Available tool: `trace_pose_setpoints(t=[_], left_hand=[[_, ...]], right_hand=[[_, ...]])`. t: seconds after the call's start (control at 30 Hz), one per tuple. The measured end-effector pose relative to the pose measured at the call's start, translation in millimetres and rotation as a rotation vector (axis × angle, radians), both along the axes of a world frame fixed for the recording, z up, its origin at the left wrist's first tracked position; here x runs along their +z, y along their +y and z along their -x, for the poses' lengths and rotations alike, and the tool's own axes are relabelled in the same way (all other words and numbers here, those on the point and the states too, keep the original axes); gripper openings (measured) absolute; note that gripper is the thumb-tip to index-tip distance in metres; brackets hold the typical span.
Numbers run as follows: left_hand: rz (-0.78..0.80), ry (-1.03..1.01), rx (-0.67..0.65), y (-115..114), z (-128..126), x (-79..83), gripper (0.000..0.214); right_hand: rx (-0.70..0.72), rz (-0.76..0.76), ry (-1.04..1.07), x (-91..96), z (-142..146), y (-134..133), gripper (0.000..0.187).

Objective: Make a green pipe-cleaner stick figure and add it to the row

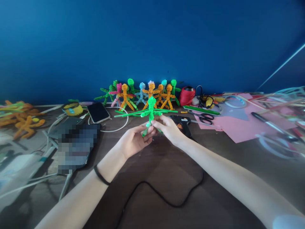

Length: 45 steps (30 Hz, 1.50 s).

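Observation:
Between my two hands, a bright green pipe-cleaner figure stands upright above the table, its head up and its arms out. My left hand pinches its lower part near the legs. From the other side, the fingers of my right hand are closed on its lower body. Fingertips hide part of the legs. Behind it, long green pipe cleaners lie on the table. A row of finished-looking pipe-cleaner figures in orange, green, blue and pink leans along the wall.
A black glue gun lies just beyond my right hand, its cord crossing the table. Scissors, pink paper and a pen are to the right. On the left are a phone, cables and orange pipe-cleaner pieces.

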<state>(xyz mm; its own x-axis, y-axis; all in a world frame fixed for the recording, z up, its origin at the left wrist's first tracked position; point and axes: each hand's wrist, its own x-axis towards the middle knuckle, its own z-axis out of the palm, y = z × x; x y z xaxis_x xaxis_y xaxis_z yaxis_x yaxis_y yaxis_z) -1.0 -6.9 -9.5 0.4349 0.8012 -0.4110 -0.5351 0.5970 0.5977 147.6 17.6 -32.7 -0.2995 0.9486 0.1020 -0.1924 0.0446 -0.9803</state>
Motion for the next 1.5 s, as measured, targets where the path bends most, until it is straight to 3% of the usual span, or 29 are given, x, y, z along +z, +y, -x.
trace_pose_setpoints(t=[0.3,0.57,0.83,0.97,1.17,1.5], left_hand=[[-0.106,0.018,-0.029,0,1,-2.0,0.014],[-0.408,0.355,0.081,-2,-5,-4.6,0.019],[-0.548,0.554,0.134,0,-5,-11.5,0.021],[-0.611,0.640,0.150,-1,-6,-11.1,0.021],[-0.745,0.735,0.179,-1,-8,-11.3,0.020],[-0.916,0.857,0.233,1,-5,-15.3,0.011]], right_hand=[[-0.028,-0.043,0.005,-0.8,0,0,0.023],[-0.088,-0.063,-0.069,-5.2,-1,3,0.024],[-0.090,0.001,-0.078,-3.2,-1,2,0.022],[-0.071,0.031,-0.057,-4.3,-1,2,0.021],[-0.084,-0.053,-0.104,-3.2,-2,1,0.019],[-0.032,-0.017,-0.074,-2.4,-2,0,0.027]])
